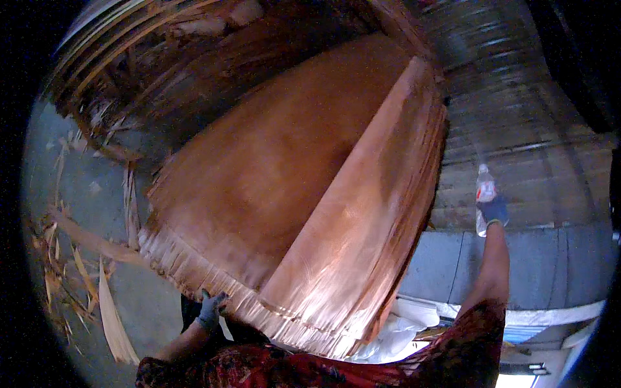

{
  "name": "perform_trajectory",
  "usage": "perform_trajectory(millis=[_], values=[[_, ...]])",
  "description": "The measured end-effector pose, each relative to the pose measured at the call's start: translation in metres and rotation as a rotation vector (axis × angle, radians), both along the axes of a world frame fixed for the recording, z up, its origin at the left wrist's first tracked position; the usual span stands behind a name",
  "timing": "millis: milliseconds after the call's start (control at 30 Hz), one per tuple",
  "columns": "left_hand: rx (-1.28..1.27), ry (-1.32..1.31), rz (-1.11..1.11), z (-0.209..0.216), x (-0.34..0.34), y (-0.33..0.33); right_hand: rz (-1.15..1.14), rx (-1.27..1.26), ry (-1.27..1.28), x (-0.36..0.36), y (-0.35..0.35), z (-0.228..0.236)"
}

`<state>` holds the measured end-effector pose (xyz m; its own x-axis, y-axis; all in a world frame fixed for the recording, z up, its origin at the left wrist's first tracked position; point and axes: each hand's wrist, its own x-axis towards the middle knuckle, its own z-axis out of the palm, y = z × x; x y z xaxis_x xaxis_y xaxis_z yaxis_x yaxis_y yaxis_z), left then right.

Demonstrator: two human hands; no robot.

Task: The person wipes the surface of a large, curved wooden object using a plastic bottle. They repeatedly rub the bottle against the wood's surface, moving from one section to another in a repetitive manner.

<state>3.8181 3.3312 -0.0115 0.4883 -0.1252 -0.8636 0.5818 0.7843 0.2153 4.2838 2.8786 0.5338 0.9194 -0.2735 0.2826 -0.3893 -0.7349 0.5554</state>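
A tall stack of thin reddish-brown wood veneer sheets (259, 187) fills the middle, its near edges ragged. A lighter, glossy veneer sheet (343, 239) lies over its right side. My left hand (208, 312), in a grey glove, is at the near edge of the stack with thumb and fingers apart, and nothing shows in it. Out to the right, my right hand (495, 211), in a dark blue glove, is closed around a clear plastic bottle (485, 184). The bottle is upright in view, with a red-and-white label and a pale cap; my fingers hide its lower middle.
Another pile of rough veneer (174, 71) stands at the far left. Broken wood strips (113, 317) and scraps litter the grey floor (145, 297) on the left. A slatted wooden surface (517, 149) is at right, above grey-blue panels (530, 265). White plastic sheeting (394, 333) lies near me.
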Motion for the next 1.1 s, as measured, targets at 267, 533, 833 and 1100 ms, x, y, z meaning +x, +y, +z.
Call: perform_trajectory(millis=[267,533,833,1100], values=[[0.103,-0.093,-0.088,0.044,0.011,0.006,0.236,0.136,0.35,-0.249,-0.082,-0.097],[-0.208,-0.244,-0.062,0.009,-0.006,0.011,0.176,0.149,0.319,-0.276,-0.087,-0.107],[0.55,-0.509,-0.558,0.057,0.04,-0.046,0.192,0.51,0.177,-0.27,-0.081,-0.144],[1.183,-0.832,-1.356,0.153,0.077,-0.136,-0.247,1.176,0.37,-0.526,-0.019,-0.283]])
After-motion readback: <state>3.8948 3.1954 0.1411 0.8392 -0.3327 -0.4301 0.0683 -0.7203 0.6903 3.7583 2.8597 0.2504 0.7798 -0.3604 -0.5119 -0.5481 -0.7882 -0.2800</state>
